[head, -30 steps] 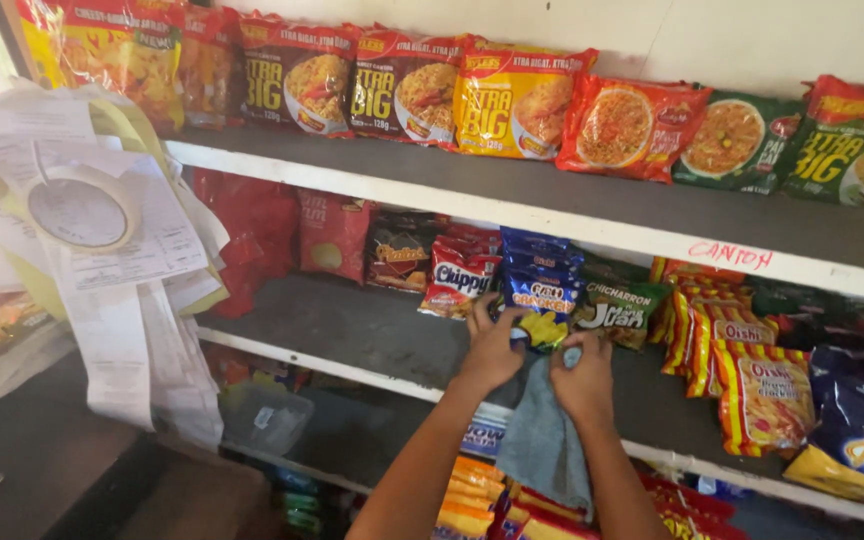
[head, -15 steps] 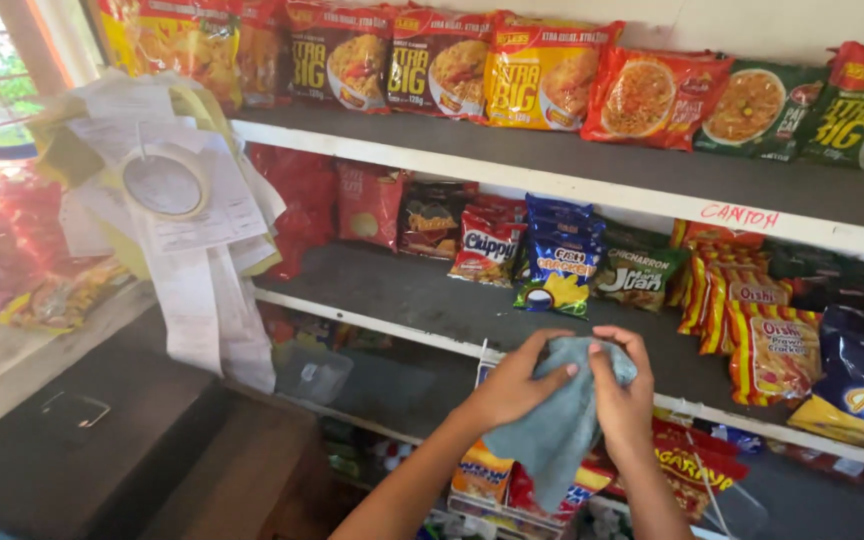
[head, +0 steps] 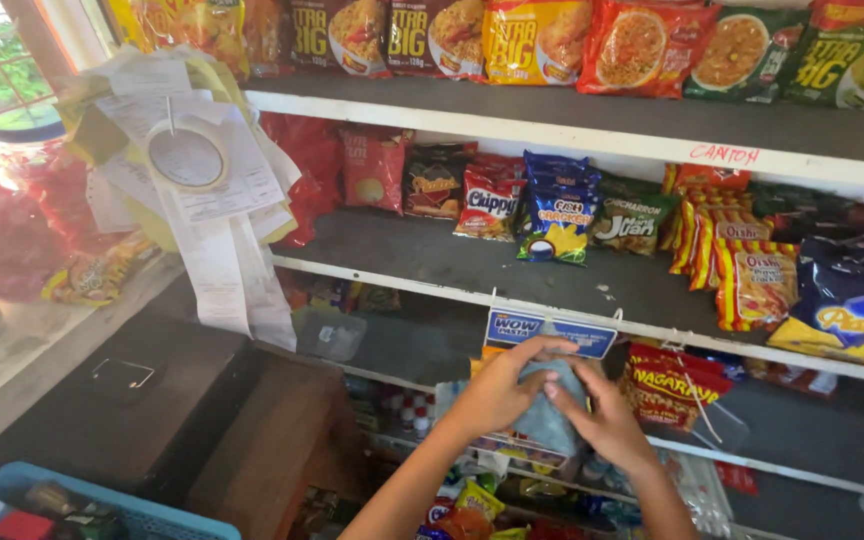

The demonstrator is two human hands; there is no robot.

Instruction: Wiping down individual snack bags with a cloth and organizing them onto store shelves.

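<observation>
Both my hands are closed around a bunched grey-blue cloth [head: 550, 415] in front of the lower shelves. My left hand [head: 497, 388] grips its left side and top. On the cloth's right side, my right hand [head: 604, 420] wraps it. Just above them, a blue card of hanging sachets [head: 550, 331] clips to the edge of the middle shelf [head: 402, 255]. On that shelf stand snack bags: a blue cracker pack [head: 556, 212], a red chip bag [head: 487, 198] and striped orange bags [head: 747, 280].
Noodle packs line the top shelf [head: 592, 115]. A bundle of paper receipts [head: 202, 190] hangs at left over a dark wooden counter [head: 132, 400]. A blue basket [head: 72, 505] sits at the bottom left. Red sachets [head: 674, 385] hang to the right of my hands.
My view has shifted right and down along the shelves. My hands have drawn the cloth down off the middle shelf and bunched it smaller between them.
</observation>
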